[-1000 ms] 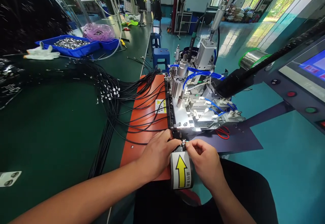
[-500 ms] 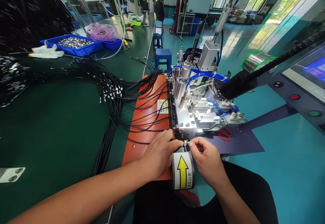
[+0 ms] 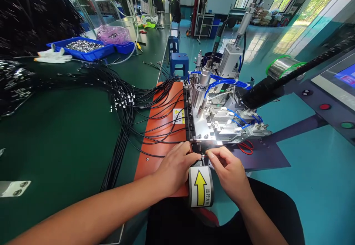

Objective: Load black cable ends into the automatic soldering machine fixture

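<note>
Black cables are already spanning the plate, a bunch lying beside, left hand half-curled, right hand pinching, holds unclear.

A drum beside the near right corner of an orange plate carries a white label. On it a large yellow arrow outlined in black points away from the wearer, and the Chinese characters 运行方向 run down its right side. By the plate's right edge a white and yellow sticker shows a warning triangle; its characters are too small to read. The writing on the blue screen is illegible.
</note>
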{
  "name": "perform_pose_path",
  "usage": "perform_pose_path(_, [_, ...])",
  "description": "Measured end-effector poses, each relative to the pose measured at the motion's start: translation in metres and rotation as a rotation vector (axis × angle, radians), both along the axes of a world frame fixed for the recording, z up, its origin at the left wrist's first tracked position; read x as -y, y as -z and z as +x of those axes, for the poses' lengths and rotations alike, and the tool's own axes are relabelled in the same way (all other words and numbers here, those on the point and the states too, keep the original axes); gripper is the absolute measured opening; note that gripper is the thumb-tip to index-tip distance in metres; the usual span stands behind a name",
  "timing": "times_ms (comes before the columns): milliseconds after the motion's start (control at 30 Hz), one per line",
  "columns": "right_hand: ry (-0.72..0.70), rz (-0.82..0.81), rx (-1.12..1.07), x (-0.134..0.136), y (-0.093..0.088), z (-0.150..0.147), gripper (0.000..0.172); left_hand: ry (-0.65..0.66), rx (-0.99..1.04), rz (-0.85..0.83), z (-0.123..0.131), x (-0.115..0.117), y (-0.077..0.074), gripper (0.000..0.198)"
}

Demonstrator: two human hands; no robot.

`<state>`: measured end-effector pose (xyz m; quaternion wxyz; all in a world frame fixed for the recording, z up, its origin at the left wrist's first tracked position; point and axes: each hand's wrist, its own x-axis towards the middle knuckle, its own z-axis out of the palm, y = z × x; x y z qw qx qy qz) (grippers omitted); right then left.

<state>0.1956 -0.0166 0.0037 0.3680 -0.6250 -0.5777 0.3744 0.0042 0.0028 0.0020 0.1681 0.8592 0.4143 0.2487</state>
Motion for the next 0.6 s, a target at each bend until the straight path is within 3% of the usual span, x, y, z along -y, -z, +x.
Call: perform_pose_path(600, [0.097,-0.077,-0.004,-0.002,0.01,-0.001,0.034,0.003,-0.013,0.019,0.001,0.001,0.004,0.02])
